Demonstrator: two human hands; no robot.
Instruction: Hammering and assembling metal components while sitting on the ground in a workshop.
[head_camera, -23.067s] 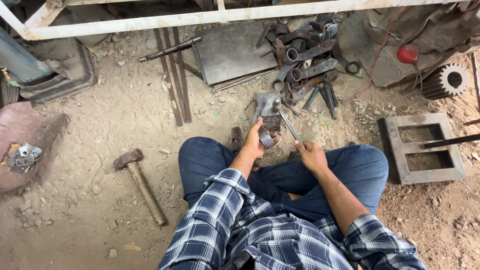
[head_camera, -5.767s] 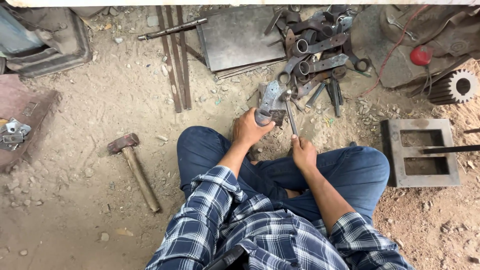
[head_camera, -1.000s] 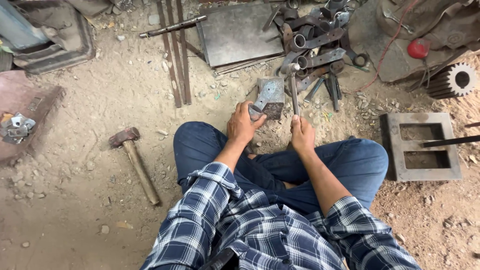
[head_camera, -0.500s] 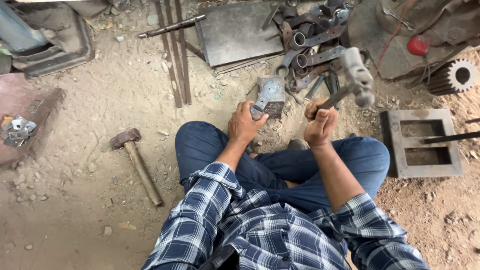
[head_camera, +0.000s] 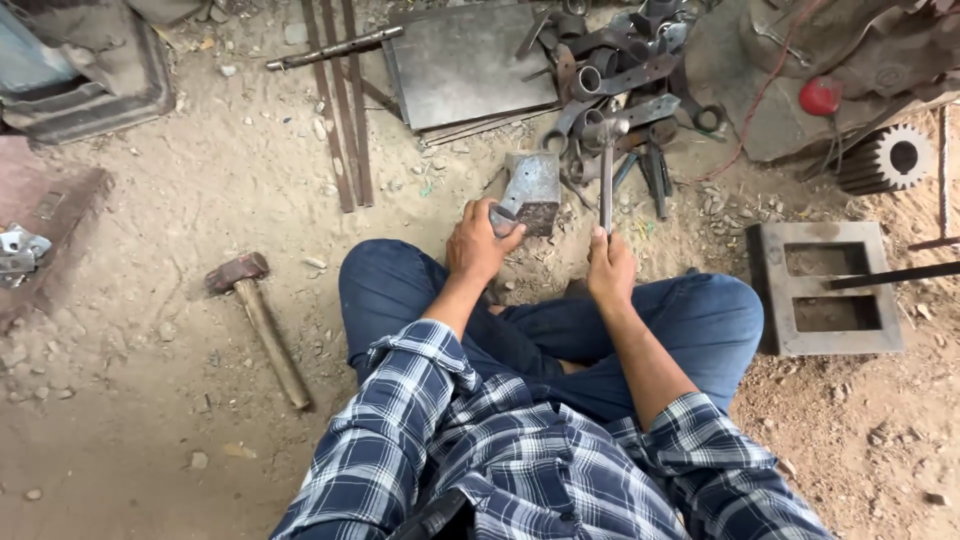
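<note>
I sit cross-legged on sandy ground in jeans and a plaid shirt. My left hand (head_camera: 480, 243) grips the near edge of a grey metal block (head_camera: 531, 191) that rests on the ground in front of my knees. My right hand (head_camera: 609, 268) is closed round the handle of a small metal hammer (head_camera: 605, 165). The handle points away from me and the hammer's head hovers just right of the block's far corner.
A wooden-handled sledgehammer (head_camera: 258, 325) lies on the ground at left. A pile of wrenches and spanners (head_camera: 625, 75) and a steel plate (head_camera: 468, 66) lie ahead. A rectangular metal frame (head_camera: 830, 290) sits at right, a toothed gear (head_camera: 888, 158) beyond it. Long flat bars (head_camera: 338, 110) lie at upper left.
Half a second ago my right hand held the hammer raised and swung to the right; now it has come down beside the block. My left hand stays on the block.
</note>
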